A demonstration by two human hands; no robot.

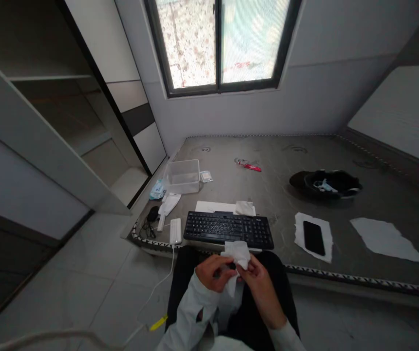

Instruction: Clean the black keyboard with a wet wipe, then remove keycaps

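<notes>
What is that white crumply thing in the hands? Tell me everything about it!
It is a white wipe, thin and soft like tissue or cloth. It is crumpled and bunched, not flat. Its top puffs up above the fingers and a strip hangs down between the hands. The left hand and the right hand both pinch it. It is held up in front of the near edge of the black keyboard, over the person's lap.

A person seen from above is wearing a white long-sleeved top, its loose sleeves (191,307) running down to the wrists and creasing at the cuffs. Both hands, left (213,273) and right (258,280), are showing bare, without gloves, rings or a watch. Dark trousers (180,273) are covering the legs below the arms.
</notes>
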